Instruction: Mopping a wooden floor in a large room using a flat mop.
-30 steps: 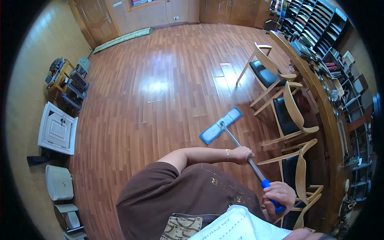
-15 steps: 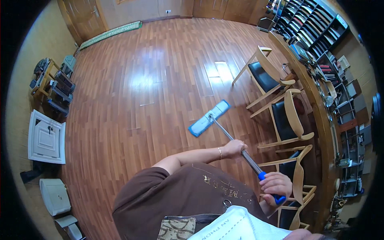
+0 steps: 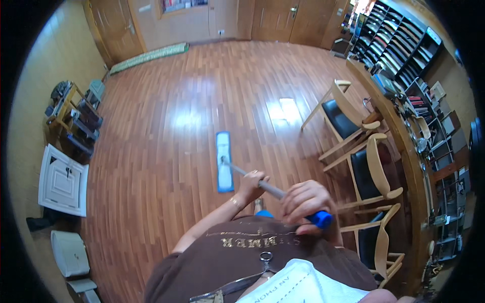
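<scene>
A flat mop (image 3: 224,175) with a blue-edged, pale rectangular head rests on the wooden floor ahead of me, its long side pointing away from me. Its grey metal pole slants down to the left toward that head. Lower on the pole, my left hand (image 3: 252,185) is wrapped round the metal. My right hand (image 3: 307,203) grips the upper end, just above which the blue end of the handle sticks out. The head lies apart from the chairs on the right.
Wooden chairs with black seats (image 3: 339,119) line a long wooden counter (image 3: 399,136) on the right. At the left wall stand a small wooden rack (image 3: 65,108), a white cabinet door (image 3: 63,181) and a pale bin (image 3: 69,253). A rolled green mat (image 3: 150,58) lies along the far wall.
The mop head has swung left and turned from slanting to nearly lengthwise. Both hands have moved left and up with the pole, still gripping it.
</scene>
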A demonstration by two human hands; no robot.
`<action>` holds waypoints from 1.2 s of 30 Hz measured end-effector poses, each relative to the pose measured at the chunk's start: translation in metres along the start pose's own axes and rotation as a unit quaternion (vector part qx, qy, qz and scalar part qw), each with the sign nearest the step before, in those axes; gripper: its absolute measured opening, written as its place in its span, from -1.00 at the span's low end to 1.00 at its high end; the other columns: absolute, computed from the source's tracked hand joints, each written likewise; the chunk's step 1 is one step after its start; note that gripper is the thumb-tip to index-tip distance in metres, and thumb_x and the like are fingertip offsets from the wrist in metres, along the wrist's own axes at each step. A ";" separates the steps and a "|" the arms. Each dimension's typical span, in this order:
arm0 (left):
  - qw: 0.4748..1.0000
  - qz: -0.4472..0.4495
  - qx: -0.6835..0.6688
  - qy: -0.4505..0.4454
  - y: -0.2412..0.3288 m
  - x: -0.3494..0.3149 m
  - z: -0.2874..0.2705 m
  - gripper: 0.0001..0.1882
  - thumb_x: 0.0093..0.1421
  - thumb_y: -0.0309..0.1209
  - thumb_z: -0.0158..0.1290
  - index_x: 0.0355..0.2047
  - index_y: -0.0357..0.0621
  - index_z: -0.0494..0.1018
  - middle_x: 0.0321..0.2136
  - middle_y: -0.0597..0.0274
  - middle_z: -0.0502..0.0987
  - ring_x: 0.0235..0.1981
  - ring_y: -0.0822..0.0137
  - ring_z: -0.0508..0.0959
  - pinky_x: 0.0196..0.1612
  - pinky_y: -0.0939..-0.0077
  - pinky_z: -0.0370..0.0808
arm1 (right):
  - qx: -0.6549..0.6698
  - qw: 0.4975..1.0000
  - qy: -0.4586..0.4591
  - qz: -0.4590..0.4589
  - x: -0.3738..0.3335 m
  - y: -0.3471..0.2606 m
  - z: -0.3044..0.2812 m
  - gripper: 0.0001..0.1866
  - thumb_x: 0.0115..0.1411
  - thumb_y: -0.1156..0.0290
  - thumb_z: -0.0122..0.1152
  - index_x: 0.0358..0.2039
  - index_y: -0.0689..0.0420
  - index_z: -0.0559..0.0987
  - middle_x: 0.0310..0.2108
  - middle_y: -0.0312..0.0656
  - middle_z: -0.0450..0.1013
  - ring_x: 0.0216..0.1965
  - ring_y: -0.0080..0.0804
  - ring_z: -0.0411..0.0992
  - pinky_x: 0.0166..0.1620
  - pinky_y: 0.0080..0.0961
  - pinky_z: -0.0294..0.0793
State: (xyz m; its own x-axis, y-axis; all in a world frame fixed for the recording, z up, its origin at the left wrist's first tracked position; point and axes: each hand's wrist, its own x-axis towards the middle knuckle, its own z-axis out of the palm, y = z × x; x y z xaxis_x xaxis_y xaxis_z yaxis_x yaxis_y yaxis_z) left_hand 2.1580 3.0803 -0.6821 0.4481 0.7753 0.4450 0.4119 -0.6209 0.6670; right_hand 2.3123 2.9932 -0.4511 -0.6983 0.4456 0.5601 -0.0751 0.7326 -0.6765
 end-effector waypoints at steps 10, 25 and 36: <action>0.993 -0.057 0.100 0.020 -0.021 -0.021 -0.145 -0.48 0.04 -0.11 0.14 -0.06 -0.16 0.42 -0.03 -0.05 0.43 0.17 0.05 0.30 0.15 0.20 0.26 | 0.121 0.984 -0.128 -0.011 0.081 0.180 0.036 -0.78 -0.06 0.35 0.26 -0.55 0.18 0.42 -0.59 -0.06 0.32 -0.52 -0.12 0.30 -0.38 -0.30 0.26; 0.947 0.076 -0.062 0.306 0.155 -0.003 -0.199 -0.71 0.01 -0.34 0.24 -0.41 -0.22 0.36 -0.63 0.18 0.47 -0.58 0.25 0.53 -0.28 0.17 0.49 | 0.117 0.920 -0.370 0.063 0.104 0.305 0.120 -0.79 -0.17 0.24 0.35 -0.66 0.08 0.55 -0.69 -0.14 0.44 -0.61 -0.20 0.43 -0.51 -0.26 0.34; 0.984 0.132 -0.091 0.083 0.119 0.082 -0.185 -0.66 -0.05 -0.35 0.35 -0.38 -0.16 0.41 -0.62 0.20 0.53 -0.55 0.29 0.60 -0.30 0.32 0.52 | -0.008 0.958 -0.270 0.094 0.065 0.367 0.046 -0.84 -0.24 0.28 0.24 -0.70 0.08 0.51 -0.65 -0.01 0.43 -0.51 0.08 0.42 -0.44 -0.05 0.36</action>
State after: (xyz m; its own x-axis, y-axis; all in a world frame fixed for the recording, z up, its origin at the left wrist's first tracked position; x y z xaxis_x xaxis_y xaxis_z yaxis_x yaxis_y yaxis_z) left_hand 2.0973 3.0910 -0.4559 0.3777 0.6076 0.6987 0.1430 -0.7838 0.6043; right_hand 2.2069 3.2674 -0.6848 -0.9650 0.2436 0.0972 0.0966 0.6748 -0.7316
